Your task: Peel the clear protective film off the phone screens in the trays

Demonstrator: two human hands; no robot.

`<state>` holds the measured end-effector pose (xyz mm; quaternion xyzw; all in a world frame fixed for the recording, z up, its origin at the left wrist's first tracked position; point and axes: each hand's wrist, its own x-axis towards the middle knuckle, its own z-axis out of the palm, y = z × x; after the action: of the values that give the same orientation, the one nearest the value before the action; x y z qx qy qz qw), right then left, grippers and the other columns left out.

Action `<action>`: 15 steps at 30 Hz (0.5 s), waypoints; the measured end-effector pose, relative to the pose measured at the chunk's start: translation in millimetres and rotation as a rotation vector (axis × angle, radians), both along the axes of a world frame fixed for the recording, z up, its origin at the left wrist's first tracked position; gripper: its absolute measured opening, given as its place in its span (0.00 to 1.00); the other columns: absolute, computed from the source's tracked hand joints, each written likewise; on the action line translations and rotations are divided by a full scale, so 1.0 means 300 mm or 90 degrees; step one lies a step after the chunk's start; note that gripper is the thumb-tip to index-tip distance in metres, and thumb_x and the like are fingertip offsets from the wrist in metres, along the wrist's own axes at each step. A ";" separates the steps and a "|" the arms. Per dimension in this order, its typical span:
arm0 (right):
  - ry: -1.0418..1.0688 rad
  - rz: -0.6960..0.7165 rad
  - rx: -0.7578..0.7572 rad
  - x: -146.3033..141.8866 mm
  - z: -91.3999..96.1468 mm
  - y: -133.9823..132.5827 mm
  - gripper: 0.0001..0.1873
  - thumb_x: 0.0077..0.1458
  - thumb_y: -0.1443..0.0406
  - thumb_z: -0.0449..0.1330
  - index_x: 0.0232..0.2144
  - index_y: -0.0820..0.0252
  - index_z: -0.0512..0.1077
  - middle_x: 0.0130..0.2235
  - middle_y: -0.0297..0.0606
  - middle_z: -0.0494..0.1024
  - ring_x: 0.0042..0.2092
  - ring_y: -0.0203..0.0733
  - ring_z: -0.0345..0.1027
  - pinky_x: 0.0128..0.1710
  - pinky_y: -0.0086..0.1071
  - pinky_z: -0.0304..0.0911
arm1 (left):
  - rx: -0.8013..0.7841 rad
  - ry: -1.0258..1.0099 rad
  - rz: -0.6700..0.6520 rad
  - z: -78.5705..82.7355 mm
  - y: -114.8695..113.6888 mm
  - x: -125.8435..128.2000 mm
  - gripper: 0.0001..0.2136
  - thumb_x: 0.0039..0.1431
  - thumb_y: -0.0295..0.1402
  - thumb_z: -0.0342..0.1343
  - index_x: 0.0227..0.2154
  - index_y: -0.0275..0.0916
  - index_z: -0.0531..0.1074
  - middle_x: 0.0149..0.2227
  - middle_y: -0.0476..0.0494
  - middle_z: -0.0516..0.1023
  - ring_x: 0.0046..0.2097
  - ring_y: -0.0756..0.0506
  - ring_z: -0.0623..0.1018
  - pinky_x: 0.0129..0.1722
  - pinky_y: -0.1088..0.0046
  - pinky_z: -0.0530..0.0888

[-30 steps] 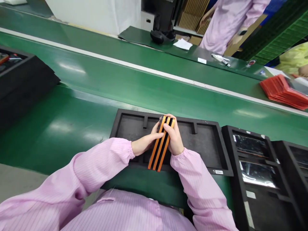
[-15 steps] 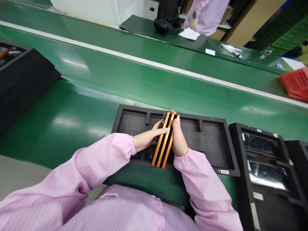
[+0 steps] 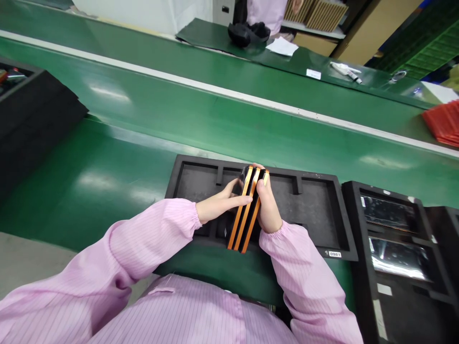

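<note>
In left hand and right hand, three glossy orange-edged slabs.

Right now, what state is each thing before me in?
Three orange-edged slabs, held side by side
Left hand, gripping slabs
Right hand, gripping slabs
Tray 0981, lying flat
Neighbouring tray, holding two glossy panels
Black trays at left, stacked
Red pieces, piled, partly out of frame
</note>
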<state>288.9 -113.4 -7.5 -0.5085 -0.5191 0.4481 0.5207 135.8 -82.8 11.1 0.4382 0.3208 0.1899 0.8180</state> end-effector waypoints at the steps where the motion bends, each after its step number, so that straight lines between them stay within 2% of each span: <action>1: -0.017 0.011 0.012 0.001 0.003 -0.006 0.27 0.65 0.47 0.46 0.61 0.48 0.52 0.59 0.39 0.65 0.61 0.47 0.61 0.63 0.45 0.58 | 0.027 -0.005 -0.006 -0.001 0.003 -0.002 0.42 0.54 0.44 0.63 0.66 0.39 0.46 0.48 0.37 0.75 0.56 0.36 0.72 0.59 0.54 0.64; 3: -0.042 0.023 0.035 0.003 0.008 -0.019 0.32 0.64 0.46 0.48 0.65 0.48 0.47 0.62 0.39 0.63 0.63 0.48 0.59 0.63 0.46 0.57 | 0.080 -0.017 -0.014 -0.005 0.010 -0.007 0.44 0.52 0.43 0.64 0.65 0.38 0.46 0.48 0.36 0.74 0.55 0.36 0.72 0.60 0.54 0.64; 6: -0.051 0.024 0.077 0.005 0.009 -0.039 0.41 0.59 0.44 0.53 0.68 0.48 0.44 0.66 0.38 0.57 0.66 0.52 0.52 0.66 0.50 0.52 | 0.141 -0.015 -0.013 -0.014 0.016 -0.017 0.53 0.49 0.43 0.67 0.67 0.40 0.35 0.52 0.32 0.70 0.53 0.35 0.74 0.58 0.52 0.66; 9: -0.041 0.061 0.109 0.007 0.004 -0.055 0.43 0.58 0.44 0.54 0.68 0.46 0.43 0.68 0.35 0.53 0.67 0.53 0.49 0.66 0.50 0.52 | 0.223 0.008 -0.003 -0.015 0.019 -0.029 0.57 0.49 0.44 0.67 0.68 0.47 0.26 0.52 0.34 0.70 0.51 0.34 0.75 0.56 0.49 0.66; 12: -0.019 0.101 0.132 0.007 0.000 -0.060 0.42 0.58 0.43 0.54 0.68 0.42 0.43 0.68 0.33 0.53 0.67 0.54 0.51 0.63 0.51 0.57 | 0.282 0.009 -0.012 -0.003 0.021 -0.038 0.55 0.49 0.44 0.67 0.68 0.50 0.29 0.47 0.39 0.72 0.49 0.33 0.76 0.54 0.48 0.67; 15: -0.022 0.095 0.125 0.006 0.001 -0.060 0.44 0.56 0.41 0.53 0.68 0.43 0.43 0.67 0.36 0.54 0.65 0.57 0.55 0.59 0.53 0.62 | 0.257 -0.044 -0.031 0.014 0.025 -0.039 0.52 0.49 0.41 0.67 0.68 0.51 0.35 0.47 0.39 0.71 0.48 0.34 0.76 0.52 0.52 0.70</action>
<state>290.7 -131.3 -7.3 -0.4225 -0.6058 0.4239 0.5242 124.2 -75.4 15.3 0.5941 0.2374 0.2454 0.7284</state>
